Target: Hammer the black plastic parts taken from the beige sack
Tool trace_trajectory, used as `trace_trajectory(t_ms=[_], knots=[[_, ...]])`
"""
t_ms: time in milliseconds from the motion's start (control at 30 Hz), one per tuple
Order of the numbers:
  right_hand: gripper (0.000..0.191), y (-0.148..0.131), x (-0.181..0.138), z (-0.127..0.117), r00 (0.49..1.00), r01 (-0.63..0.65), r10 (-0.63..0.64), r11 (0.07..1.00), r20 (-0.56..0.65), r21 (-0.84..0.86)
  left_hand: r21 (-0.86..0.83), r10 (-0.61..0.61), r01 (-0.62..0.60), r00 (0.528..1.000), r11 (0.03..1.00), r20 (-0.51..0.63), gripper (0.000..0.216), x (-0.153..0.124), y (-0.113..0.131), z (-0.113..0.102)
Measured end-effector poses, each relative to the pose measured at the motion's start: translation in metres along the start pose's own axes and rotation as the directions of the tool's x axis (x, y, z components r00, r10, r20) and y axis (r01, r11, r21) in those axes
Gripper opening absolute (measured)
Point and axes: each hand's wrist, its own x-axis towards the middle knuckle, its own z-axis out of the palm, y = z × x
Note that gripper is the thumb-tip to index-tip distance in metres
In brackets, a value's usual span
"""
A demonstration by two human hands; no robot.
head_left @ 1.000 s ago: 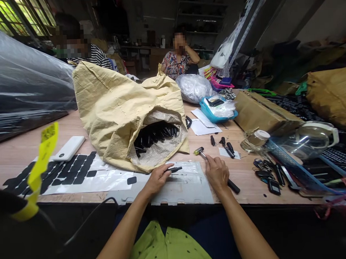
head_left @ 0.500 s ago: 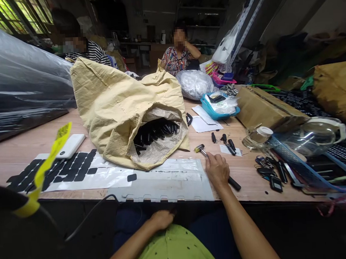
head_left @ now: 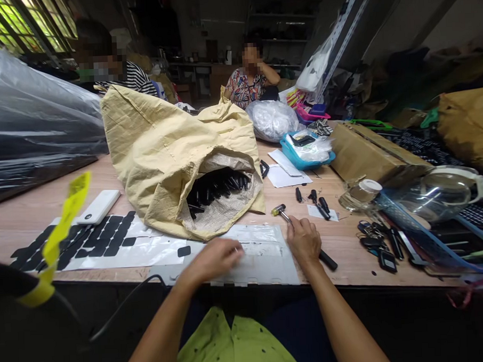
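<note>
My right hand (head_left: 304,241) lies on the table with its fingers closed around a small hammer (head_left: 328,260). The yellowish head points away to the left, and the black handle sticks out to the right under my palm. Over the grey plastic mat (head_left: 265,262) hovers my left hand (head_left: 216,258); its fingers look bent but are smeared by motion. Just beyond it a beige cloth sack (head_left: 156,152) lies on its side, with its mouth turned towards me. Inside are many glossy black pieces (head_left: 218,187). A single black sticker (head_left: 184,251) lies left of my left hand.
Black stickers on a sheet (head_left: 111,234) and a white power bank (head_left: 100,206) lie left. Small black handles (head_left: 323,204), keys (head_left: 372,242), a blue basket (head_left: 411,211), a glass jug (head_left: 434,194) and a cardboard box (head_left: 376,148) stand right. Two people sit across the table.
My left hand has risen from my lap, up and forward over the mat. My right hand stays on the hammer. The sack has not moved.
</note>
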Motion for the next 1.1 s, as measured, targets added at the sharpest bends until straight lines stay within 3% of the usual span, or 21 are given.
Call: trace_trajectory(t_ms=[33, 100, 167, 300, 500, 600, 667, 767, 833, 933, 1100], knots=[[0.026, 0.0, 0.0, 0.0, 1.0, -0.001, 0.001, 1.0, -0.003, -0.002, 0.07, -0.07, 0.084, 0.98, 0.994, -0.187, 0.028, 0.007, -0.008, -0.016], [0.026, -0.001, 0.0, 0.001, 1.0, -0.005, 0.005, 1.0, -0.007, -0.003, 0.227, -0.132, 0.28, 0.85, 0.933, -0.509, 0.023, 0.019, -0.028, -0.04], [0.026, -0.002, 0.0, 0.002, 1.0, -0.005, 0.005, 1.0, -0.006, 0.001, 0.326, -0.14, 0.45, 0.738, 0.832, -0.66, 0.019, 0.028, -0.048, -0.052], [0.026, -0.002, 0.001, 0.002, 1.0, -0.002, 0.002, 1.0, 0.001, 0.004, 0.402, -0.139, 0.558, 0.691, 0.726, -0.709, 0.025, 0.037, -0.069, -0.051], [0.026, -0.002, 0.002, -0.001, 1.0, -0.005, 0.004, 1.0, 0.023, 0.015, 0.338, -0.168, 0.608, 0.622, 0.718, -0.765, 0.023, 0.039, -0.065, -0.046], [0.026, -0.004, 0.002, -0.003, 1.0, -0.011, 0.011, 1.0, 0.025, 0.01, 0.324, -0.109, 0.49, 0.668, 0.809, -0.737, 0.017, 0.034, -0.053, -0.041], [0.026, -0.005, 0.002, -0.004, 1.0, -0.013, 0.013, 1.0, 0.026, 0.002, 0.341, -0.026, 0.33, 0.751, 0.881, -0.66, 0.016, 0.032, -0.042, -0.029], [0.026, -0.006, 0.003, -0.006, 0.999, -0.018, 0.018, 1.0, 0.036, -0.003, 0.328, 0.076, 0.089, 0.886, 0.94, -0.458, 0.012, 0.035, -0.025, -0.001], [0.026, -0.007, 0.004, -0.007, 0.999, -0.028, 0.028, 1.0, 0.041, -0.009, 0.298, 0.082, 0.025, 0.936, 0.954, -0.342, 0.012, 0.041, -0.018, 0.018], [0.025, -0.008, 0.004, -0.008, 0.998, -0.04, 0.041, 0.999, 0.054, -0.01, 0.247, 0.037, 0.029, 0.965, 0.969, -0.261, 0.015, 0.049, -0.016, 0.036], [0.025, -0.009, 0.004, -0.008, 0.995, -0.052, 0.05, 0.999, 0.086, 0.013, 0.135, 0.058, -0.021, 0.96, 0.991, -0.273, 0.024, 0.044, -0.029, 0.036]])
